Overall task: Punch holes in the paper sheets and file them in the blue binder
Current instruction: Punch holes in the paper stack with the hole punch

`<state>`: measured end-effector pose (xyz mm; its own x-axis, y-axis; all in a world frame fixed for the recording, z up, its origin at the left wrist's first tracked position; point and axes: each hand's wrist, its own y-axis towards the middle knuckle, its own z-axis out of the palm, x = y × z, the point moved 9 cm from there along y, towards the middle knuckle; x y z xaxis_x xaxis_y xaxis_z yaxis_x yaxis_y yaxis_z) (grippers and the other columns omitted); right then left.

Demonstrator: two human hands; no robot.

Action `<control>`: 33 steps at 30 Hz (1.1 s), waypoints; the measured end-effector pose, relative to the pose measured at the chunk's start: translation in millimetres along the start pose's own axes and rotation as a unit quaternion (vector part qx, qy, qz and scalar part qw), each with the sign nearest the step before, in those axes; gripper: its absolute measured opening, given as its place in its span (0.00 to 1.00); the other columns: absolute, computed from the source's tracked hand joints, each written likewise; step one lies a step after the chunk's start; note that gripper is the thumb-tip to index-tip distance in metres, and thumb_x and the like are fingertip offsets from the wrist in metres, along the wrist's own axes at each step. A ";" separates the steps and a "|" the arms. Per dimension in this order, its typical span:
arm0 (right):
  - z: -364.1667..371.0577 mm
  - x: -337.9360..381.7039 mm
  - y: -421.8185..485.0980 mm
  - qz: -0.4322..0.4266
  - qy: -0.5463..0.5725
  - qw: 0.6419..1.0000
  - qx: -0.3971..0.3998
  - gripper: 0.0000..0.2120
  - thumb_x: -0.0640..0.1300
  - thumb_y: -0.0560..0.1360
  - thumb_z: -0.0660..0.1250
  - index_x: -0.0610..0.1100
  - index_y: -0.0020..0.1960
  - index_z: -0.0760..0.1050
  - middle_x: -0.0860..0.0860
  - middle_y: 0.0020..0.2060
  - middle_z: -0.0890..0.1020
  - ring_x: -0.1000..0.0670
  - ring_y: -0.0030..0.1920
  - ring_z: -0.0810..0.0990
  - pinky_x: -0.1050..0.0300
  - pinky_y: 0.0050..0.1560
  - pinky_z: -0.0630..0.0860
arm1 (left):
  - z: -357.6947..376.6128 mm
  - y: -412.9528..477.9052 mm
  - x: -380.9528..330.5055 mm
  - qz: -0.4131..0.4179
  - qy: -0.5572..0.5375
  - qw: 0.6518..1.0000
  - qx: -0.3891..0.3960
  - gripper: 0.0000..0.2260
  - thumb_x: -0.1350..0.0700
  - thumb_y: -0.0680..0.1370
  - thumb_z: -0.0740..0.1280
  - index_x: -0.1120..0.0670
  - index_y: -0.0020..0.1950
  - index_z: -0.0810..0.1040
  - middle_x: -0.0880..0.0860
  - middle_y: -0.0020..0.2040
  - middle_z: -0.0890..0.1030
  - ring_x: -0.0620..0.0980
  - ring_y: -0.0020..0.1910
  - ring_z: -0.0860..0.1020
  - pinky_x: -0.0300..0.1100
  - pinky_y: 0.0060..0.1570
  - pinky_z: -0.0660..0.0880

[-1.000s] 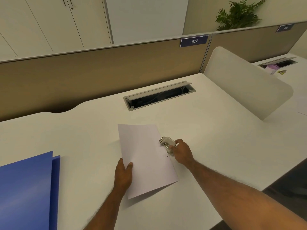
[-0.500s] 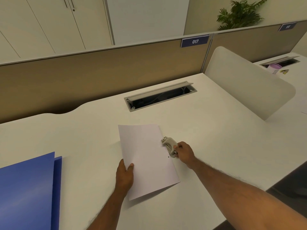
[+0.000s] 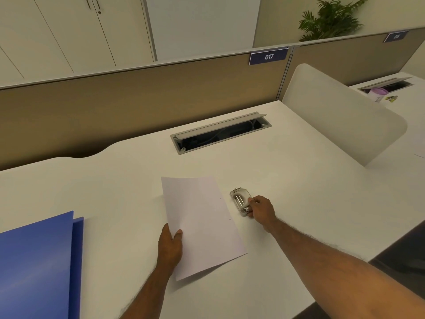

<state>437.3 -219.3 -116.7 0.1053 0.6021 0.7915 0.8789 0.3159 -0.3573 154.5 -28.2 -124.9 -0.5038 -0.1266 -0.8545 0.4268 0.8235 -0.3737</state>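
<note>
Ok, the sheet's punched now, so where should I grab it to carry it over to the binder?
Probably keep the left hand where it is, pinching the paper sheet at its near-left edge. That edge faces the blue binder, and it keeps fingers off the punched right edge beside the hole punch.

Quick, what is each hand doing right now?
Left hand: holding the paper sheet at its edge.
Right hand: closed on the hole punch.

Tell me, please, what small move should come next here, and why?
Probably let go of the hole punch and carry the paper sheet toward the blue binder: two holes already show along its right edge, and the left hand already grips it.
</note>
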 end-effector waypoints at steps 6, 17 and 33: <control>-5.6 -0.4 3.8 -0.003 -0.042 0.999 -0.011 0.11 0.54 0.74 0.66 0.48 0.39 0.75 0.45 0.38 0.84 0.40 0.43 0.83 0.50 0.47 0.79 | -4.0 -0.1 -6.3 0.001 -0.012 1.000 -0.012 0.19 0.59 0.79 0.61 0.60 0.70 0.67 0.59 0.66 0.74 0.61 0.64 0.73 0.58 0.66 0.69; 15.4 93.6 -59.3 -0.355 -0.165 0.920 0.005 0.04 0.51 0.74 0.65 0.54 0.46 0.71 0.56 0.37 0.76 0.56 0.38 0.73 0.60 0.42 0.70 | -26.8 2.7 -23.6 0.019 -0.036 0.999 -0.022 0.19 0.59 0.79 0.61 0.57 0.71 0.67 0.57 0.66 0.75 0.60 0.63 0.74 0.57 0.65 0.70; 53.6 132.0 -65.6 -0.165 0.064 0.970 0.167 0.08 0.45 0.78 0.64 0.42 0.54 0.74 0.48 0.47 0.83 0.51 0.45 0.80 0.66 0.40 0.76 | -79.1 -1.8 -106.4 0.138 -0.099 0.985 -0.023 0.15 0.59 0.79 0.62 0.53 0.66 0.71 0.52 0.57 0.78 0.54 0.54 0.77 0.48 0.52 0.74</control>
<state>368.6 -121.2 -15.3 -0.0798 0.3385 0.9376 0.6772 0.7086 -0.1982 147.9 27.6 -4.7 -0.2139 0.0046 -0.9768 0.4897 0.8658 -0.1031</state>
